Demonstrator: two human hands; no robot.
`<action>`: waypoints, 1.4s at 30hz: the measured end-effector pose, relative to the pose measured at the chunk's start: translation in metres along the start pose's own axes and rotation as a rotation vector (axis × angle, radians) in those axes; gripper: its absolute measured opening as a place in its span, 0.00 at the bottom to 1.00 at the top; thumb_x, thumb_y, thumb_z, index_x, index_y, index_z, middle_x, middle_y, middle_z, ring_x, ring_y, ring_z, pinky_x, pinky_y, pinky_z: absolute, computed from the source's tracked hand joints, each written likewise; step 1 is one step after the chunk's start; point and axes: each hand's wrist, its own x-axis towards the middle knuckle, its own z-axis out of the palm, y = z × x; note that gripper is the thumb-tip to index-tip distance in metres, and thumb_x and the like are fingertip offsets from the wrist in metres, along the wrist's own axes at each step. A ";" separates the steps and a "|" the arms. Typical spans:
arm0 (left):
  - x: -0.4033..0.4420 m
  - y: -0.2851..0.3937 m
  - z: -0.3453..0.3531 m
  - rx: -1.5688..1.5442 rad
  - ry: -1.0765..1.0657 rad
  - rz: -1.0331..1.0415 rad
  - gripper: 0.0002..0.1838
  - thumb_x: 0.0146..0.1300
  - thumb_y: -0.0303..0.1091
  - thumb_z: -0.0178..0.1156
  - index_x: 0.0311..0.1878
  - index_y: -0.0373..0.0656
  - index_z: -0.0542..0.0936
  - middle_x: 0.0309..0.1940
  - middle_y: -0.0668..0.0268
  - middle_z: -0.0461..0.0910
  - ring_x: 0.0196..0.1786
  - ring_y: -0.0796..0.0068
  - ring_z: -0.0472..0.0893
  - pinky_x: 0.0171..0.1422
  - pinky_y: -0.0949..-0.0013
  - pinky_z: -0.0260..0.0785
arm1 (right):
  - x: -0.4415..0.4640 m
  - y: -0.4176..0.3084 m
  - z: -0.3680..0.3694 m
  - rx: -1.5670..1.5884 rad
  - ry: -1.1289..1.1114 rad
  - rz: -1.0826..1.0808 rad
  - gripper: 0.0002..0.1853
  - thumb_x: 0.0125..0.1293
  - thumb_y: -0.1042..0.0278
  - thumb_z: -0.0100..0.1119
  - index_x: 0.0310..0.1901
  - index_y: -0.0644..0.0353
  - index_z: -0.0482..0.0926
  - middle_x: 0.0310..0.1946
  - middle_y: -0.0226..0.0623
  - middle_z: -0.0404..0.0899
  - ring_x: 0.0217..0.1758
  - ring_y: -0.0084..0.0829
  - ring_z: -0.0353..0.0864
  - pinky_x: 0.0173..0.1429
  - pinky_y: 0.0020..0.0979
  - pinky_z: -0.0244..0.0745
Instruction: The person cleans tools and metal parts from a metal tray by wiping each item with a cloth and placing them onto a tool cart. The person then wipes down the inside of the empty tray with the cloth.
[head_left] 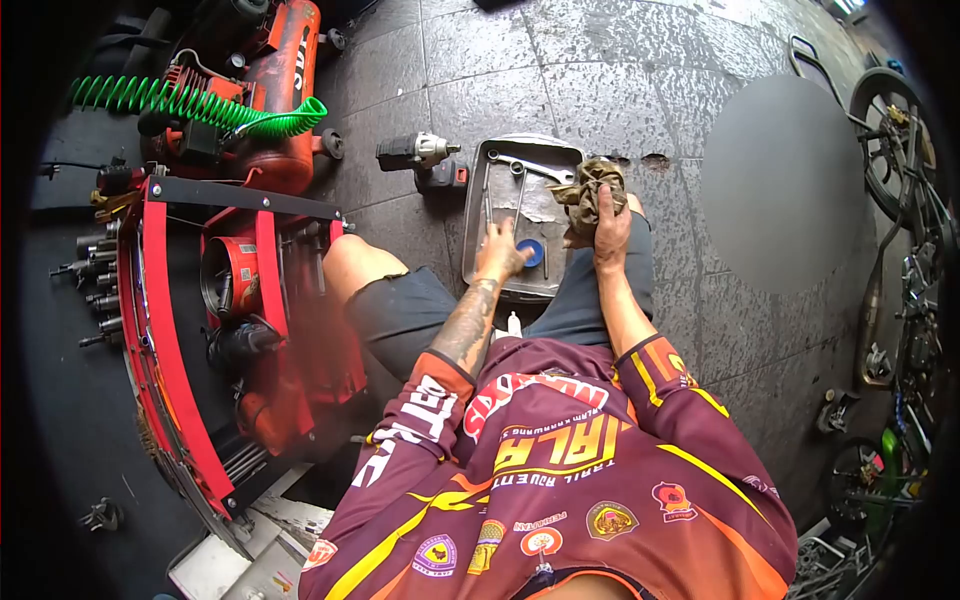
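Note:
My left hand (497, 256) reaches low over the near part of a worn metal tray (470, 250). Its fingers are apart, beside a round blue object (532, 253); contact with it is unclear. A crumpled, dirty brown rag (588, 200) is gripped in my right hand (612, 235), thumb up, at the tray's right edge. Anything inside the rag is hidden. Across the tray's far end lies a wrench (535, 165). A long-shafted socket tool (518, 185) and a thin rod (488, 200) lie lengthwise beside it.
A cordless impact wrench (420, 155) stands left of the tray. Further left are a red air compressor (290, 90), a green coiled hose (180, 95) and a red tool cart (180, 350). Bike parts (895, 140) line the right side. A grey blurred oval covers some floor.

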 end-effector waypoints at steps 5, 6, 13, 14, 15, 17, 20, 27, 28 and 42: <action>0.001 0.001 0.029 0.138 -0.081 0.090 0.47 0.45 0.44 0.71 0.68 0.55 0.56 0.65 0.54 0.58 0.64 0.49 0.64 0.60 0.49 0.65 | 0.002 -0.001 0.001 -0.075 0.029 -0.063 0.21 0.67 0.54 0.53 0.48 0.68 0.75 0.41 0.41 0.80 0.43 0.31 0.76 0.49 0.30 0.70; 0.004 0.000 0.028 0.086 -0.067 0.052 0.45 0.48 0.44 0.70 0.68 0.52 0.57 0.65 0.54 0.58 0.64 0.49 0.64 0.61 0.49 0.64 | 0.001 -0.003 0.000 -0.071 0.045 -0.069 0.22 0.67 0.54 0.52 0.48 0.68 0.74 0.41 0.41 0.79 0.44 0.33 0.76 0.50 0.31 0.69; 0.019 -0.008 0.009 -0.128 0.083 -0.188 0.30 0.57 0.43 0.61 0.61 0.44 0.67 0.57 0.53 0.66 0.57 0.52 0.72 0.58 0.58 0.67 | 0.031 0.040 0.011 -0.570 -0.090 -0.038 0.21 0.62 0.60 0.57 0.53 0.64 0.72 0.43 0.48 0.75 0.48 0.45 0.74 0.54 0.39 0.68; 0.010 -0.002 -0.002 -0.334 0.167 -0.028 0.26 0.58 0.40 0.61 0.59 0.43 0.69 0.53 0.53 0.69 0.54 0.55 0.74 0.56 0.60 0.68 | 0.037 0.061 0.022 -0.687 -0.143 -0.148 0.22 0.59 0.63 0.58 0.55 0.61 0.71 0.44 0.50 0.72 0.49 0.49 0.72 0.55 0.42 0.67; -0.004 0.006 -0.015 -0.538 0.247 0.140 0.22 0.59 0.38 0.60 0.56 0.41 0.72 0.48 0.54 0.72 0.50 0.58 0.77 0.53 0.62 0.69 | 0.042 0.067 0.036 -0.797 -0.211 -0.106 0.25 0.59 0.62 0.58 0.58 0.57 0.69 0.51 0.50 0.70 0.58 0.49 0.67 0.59 0.44 0.66; -0.057 0.027 -0.059 -0.717 0.239 0.313 0.18 0.63 0.34 0.56 0.55 0.40 0.72 0.46 0.58 0.75 0.46 0.67 0.79 0.50 0.67 0.70 | 0.047 0.086 0.067 -0.913 -0.285 -0.175 0.31 0.58 0.59 0.58 0.63 0.55 0.64 0.61 0.50 0.63 0.68 0.50 0.56 0.67 0.49 0.57; -0.144 0.031 -0.094 -1.068 -0.001 0.154 0.17 0.67 0.28 0.51 0.58 0.37 0.69 0.45 0.62 0.76 0.46 0.75 0.77 0.44 0.75 0.72 | 0.051 0.124 0.087 -1.334 -0.443 -0.179 0.32 0.61 0.58 0.50 0.67 0.59 0.58 0.68 0.47 0.55 0.74 0.49 0.45 0.72 0.56 0.39; -0.236 -0.001 -0.103 -0.858 0.125 0.020 0.16 0.68 0.28 0.48 0.56 0.31 0.69 0.45 0.58 0.76 0.47 0.69 0.77 0.53 0.71 0.69 | 0.046 0.150 0.088 -1.354 -0.418 -0.157 0.11 0.57 0.64 0.50 0.39 0.58 0.73 0.40 0.41 0.77 0.51 0.41 0.74 0.54 0.43 0.64; -0.236 -0.001 -0.104 -0.861 0.158 0.002 0.16 0.69 0.30 0.47 0.56 0.31 0.69 0.45 0.57 0.75 0.47 0.67 0.75 0.51 0.71 0.69 | 0.044 0.151 0.083 -1.333 -0.424 -0.140 0.14 0.54 0.62 0.55 0.40 0.58 0.72 0.39 0.42 0.78 0.49 0.42 0.75 0.51 0.42 0.67; -0.124 0.058 -0.223 0.112 0.485 0.844 0.21 0.65 0.31 0.48 0.61 0.36 0.68 0.60 0.53 0.66 0.65 0.53 0.63 0.69 0.57 0.51 | -0.016 -0.105 0.007 -0.488 -0.633 0.028 0.22 0.45 0.53 0.63 0.40 0.58 0.79 0.32 0.51 0.80 0.39 0.50 0.80 0.43 0.44 0.74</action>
